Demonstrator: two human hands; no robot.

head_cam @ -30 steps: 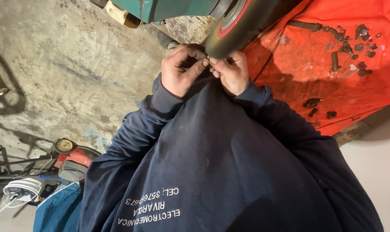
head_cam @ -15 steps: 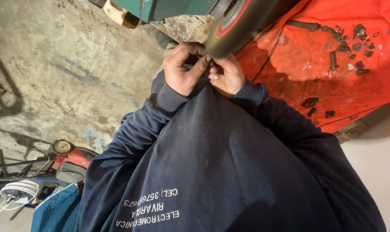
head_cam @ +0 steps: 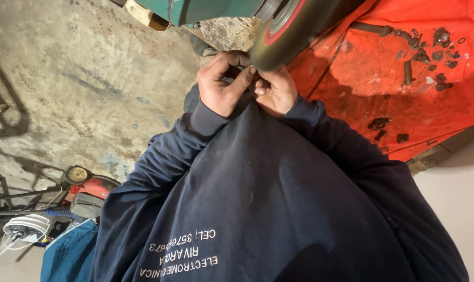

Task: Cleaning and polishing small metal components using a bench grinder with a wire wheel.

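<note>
- Concrete floor (head_cam: pixel 80 89): grey, stained and scuffed, filling the left half of the view.
- Dark blue sweatshirt (head_cam: pixel 268 209): worn by the person, covering the lower middle of the view; white lettering sits near its lower edge, and both sleeves run up to the hands.
- Orange sheet (head_cam: pixel 404 94): spread on the ground at upper right, dirty and creased, just beside the wheel.
- Green machine body (head_cam: pixel 211 9): at the top edge, above the hands, with a cream-coloured part at its left end.
- Wheel (head_cam: pixel 294 26): dark tyre with a red ring on its side, hanging tilted under the green machine body, its lower edge touching or just above both hands.
- Red tool (head_cam: pixel 85 190): lying at lower left with a round gauge on top, beside black rods and a white coil of cable.
- Left hand (head_cam: pixel 221 86): raised below the wheel, fingers curled together, thumb pressed toward the right hand. Whatever it pinches is hidden between the two hands; I cannot tell what it is.
- Right hand (head_cam: pixel 276 91): touching the left hand, fingers bent inward and closed, directly under the tyre's edge. Its grip is likewise hidden.
- Bolts and nuts (head_cam: pixel 419 47): dark small parts scattered over the orange sheet, well apart from the hands.
</note>
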